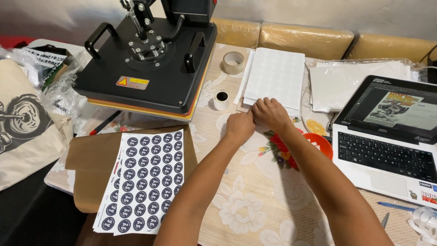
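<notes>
At the centre of the frame, in the head view, both hands meet at the near edge of a stack of white sheets [274, 78] that lies on the flowered tablecloth [236, 200] in the upper middle: the left hand [240, 126] is curled with its fingertips at the stack's lower corner, the right hand [271, 113] lies just beside it with fingers pressed on the same edge, and both seem to pinch a sheet there, though whether one is truly gripped I cannot tell. By my reading the work is at an early point: no sheet is lifted clear of the stack, and the heat press [148, 64] in the upper left is shut. In the lower left, printed sheets [148, 182] of dark round stickers lie fanned on brown paper [91, 168], looking finished. As for containers, a clear plastic bag [359, 82] at the upper right holds more white paper, and an orange bowl [320, 143] beside the laptop [387, 136] is half hidden by the right forearm, its contents not visible; a tape roll [233, 62] and a smaller roll [221, 100] stand near the press
</notes>
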